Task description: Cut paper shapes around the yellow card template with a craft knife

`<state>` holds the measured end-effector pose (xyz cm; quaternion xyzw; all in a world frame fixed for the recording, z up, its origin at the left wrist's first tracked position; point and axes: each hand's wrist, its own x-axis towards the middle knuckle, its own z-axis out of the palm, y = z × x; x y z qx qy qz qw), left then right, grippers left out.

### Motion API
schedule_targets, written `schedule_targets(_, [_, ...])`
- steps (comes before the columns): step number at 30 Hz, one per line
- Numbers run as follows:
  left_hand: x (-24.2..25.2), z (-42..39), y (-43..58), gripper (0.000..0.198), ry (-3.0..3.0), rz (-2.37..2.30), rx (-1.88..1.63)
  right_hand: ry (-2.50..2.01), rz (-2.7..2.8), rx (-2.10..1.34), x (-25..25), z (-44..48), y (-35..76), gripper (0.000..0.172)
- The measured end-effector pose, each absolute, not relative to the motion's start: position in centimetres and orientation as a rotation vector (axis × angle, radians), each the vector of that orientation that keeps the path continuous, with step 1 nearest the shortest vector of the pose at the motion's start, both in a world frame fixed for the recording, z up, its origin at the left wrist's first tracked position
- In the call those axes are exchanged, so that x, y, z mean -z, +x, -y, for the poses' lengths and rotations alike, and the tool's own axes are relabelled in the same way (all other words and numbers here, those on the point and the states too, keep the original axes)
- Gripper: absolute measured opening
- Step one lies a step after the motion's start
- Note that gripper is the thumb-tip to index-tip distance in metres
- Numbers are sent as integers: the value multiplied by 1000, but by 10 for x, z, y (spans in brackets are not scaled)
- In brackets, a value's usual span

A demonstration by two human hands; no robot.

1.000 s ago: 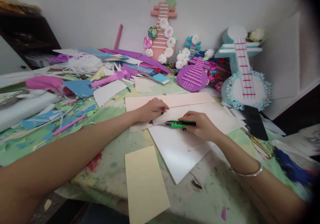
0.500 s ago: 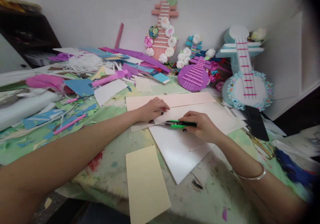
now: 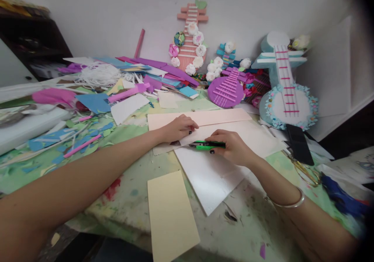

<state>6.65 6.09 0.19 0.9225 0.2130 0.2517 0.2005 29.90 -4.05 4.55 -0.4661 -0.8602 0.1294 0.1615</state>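
My right hand (image 3: 233,147) is closed around a green and black utility knife (image 3: 215,145). Its metal tip points left, at the near edge of a pale pink paper sheet (image 3: 239,135). With fingers curled together, my left hand (image 3: 178,129) holds that sheet down just left of the knife tip. Along the sheet's far side runs a folded or overlapping pink strip (image 3: 210,116). Partly under the sheet lies a glossy white board (image 3: 209,184), jutting toward me. Nearer still is a cream card (image 3: 172,215), apart from both hands.
Coloured scraps and a heap of white cord (image 3: 97,75) cover the left side. Paper-craft lutes stand at the back, among them a purple one (image 3: 226,92) and a light-blue one (image 3: 289,98). A black phone (image 3: 299,145) and gold-handled scissors (image 3: 306,173) lie at right.
My right hand and the utility knife have shifted slightly left along the sheet's edge. The left hand stays in place on the paper.
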Motion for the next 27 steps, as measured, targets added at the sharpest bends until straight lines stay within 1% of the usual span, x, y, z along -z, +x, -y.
schedule_targets(4, [-3,-61,67,36,2580,-592,-698,-1320,2461,-389,-48,40,296,35])
schedule_targets(14, [-2,-61,67,38,2571,-593,-707,-1346,2455,-397,-51,50,304,28])
schedule_targets(20, [-2,-62,67,33,2573,-586,-709,-1362,2470,-357,-47,43,301,32])
schedule_targets(27, [-2,-61,67,31,2564,-606,-715,-1331,2468,-417,-50,40,290,31])
